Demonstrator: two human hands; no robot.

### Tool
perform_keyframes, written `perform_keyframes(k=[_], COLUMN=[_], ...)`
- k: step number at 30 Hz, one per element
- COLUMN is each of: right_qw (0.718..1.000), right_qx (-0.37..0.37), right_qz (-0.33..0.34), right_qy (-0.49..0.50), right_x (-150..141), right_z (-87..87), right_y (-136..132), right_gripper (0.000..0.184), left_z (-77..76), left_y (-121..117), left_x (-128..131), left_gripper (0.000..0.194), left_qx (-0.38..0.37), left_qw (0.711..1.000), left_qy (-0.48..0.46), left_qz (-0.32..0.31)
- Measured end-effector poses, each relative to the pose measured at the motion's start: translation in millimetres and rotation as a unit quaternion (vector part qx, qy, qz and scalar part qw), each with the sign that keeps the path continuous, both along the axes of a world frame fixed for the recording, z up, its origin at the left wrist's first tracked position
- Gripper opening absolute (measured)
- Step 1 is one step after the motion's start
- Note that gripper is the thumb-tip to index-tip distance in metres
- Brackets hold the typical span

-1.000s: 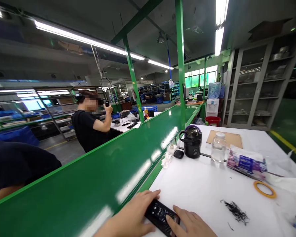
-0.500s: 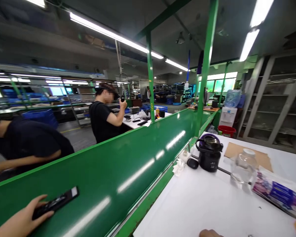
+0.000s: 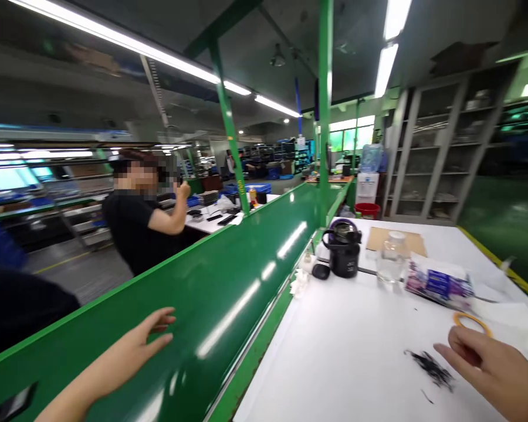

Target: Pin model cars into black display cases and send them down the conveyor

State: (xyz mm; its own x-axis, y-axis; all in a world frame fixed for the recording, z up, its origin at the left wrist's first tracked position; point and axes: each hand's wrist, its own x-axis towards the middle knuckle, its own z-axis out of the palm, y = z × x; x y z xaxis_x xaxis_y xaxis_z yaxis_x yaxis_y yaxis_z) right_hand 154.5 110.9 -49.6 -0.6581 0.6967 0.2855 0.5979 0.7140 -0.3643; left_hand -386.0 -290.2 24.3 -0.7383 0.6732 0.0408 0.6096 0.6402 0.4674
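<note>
My left hand [image 3: 138, 349] hovers over the green conveyor belt [image 3: 229, 281], empty, with thumb and fingers apart. Behind it, at the bottom left corner, lies a flat black oblong device [image 3: 11, 404] with a pale label, cut off by the frame edge. On the right, my right hand [image 3: 495, 366] is over the white table [image 3: 334, 351], its fingers loosely bent and apart from the thumb, with nothing seen between them. Just left of it is a small heap of thin black scraps [image 3: 433, 369]. An orange tape roll [image 3: 473, 322] lies right behind the fingers.
A black kettle-like jug [image 3: 345, 258], a clear jar [image 3: 391, 258], a purple packet [image 3: 440, 284] and brown cardboard [image 3: 396, 239] are on the table. Crumpled tissue [image 3: 299, 284] sits near the belt. Across the belt stands a person in black [image 3: 136, 228], one arm raised.
My left hand has let go of the black device and moved right. My right hand has come fully into view beside the black scraps. The view has turned right.
</note>
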Motion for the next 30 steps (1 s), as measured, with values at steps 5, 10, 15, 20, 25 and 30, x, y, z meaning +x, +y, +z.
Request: perform_keyframes(k=[5, 10, 15, 20, 25, 30], right_qw=[0.995, 0.985, 0.982, 0.980, 0.983, 0.987], right_qx=[-0.091, -0.157, -0.157, -0.146, -0.132, -0.118], right_qz=[-0.047, -0.042, -0.079, -0.105, -0.095, -0.058], right_qy=[0.009, 0.051, 0.069, 0.081, 0.084, 0.095], right_x=[6.1, -4.6, 0.3, 2.4, -1.3, -3.2], right_z=[18.8, 41.4, 46.7, 47.7, 50.0, 46.2], right_y=[-9.8, -27.1, -20.4, -14.3, -18.3, -20.1], right_gripper=[0.015, 0.011, 0.021, 0.018, 0.016, 0.012], left_z=[63.2, 75.1, -1.2, -61.6, -64.8, -71.2], left_y=[127.0, 295.3, 388.4, 408.5, 455.6, 478.0], left_x=[99.9, 218.0, 317.1, 332.9, 335.9, 349.3], left_gripper=[0.055, 0.039, 0.032, 0.031, 0.026, 0.024], left_qx=[-0.096, 0.038, 0.129, 0.085, 0.022, 0.021], left_qw=[0.972, 0.921, 0.885, 0.901, 0.908, 0.899], left_qy=[-0.056, 0.001, -0.045, -0.049, -0.055, -0.020], left_qz=[-0.206, -0.388, -0.444, -0.423, -0.415, -0.436])
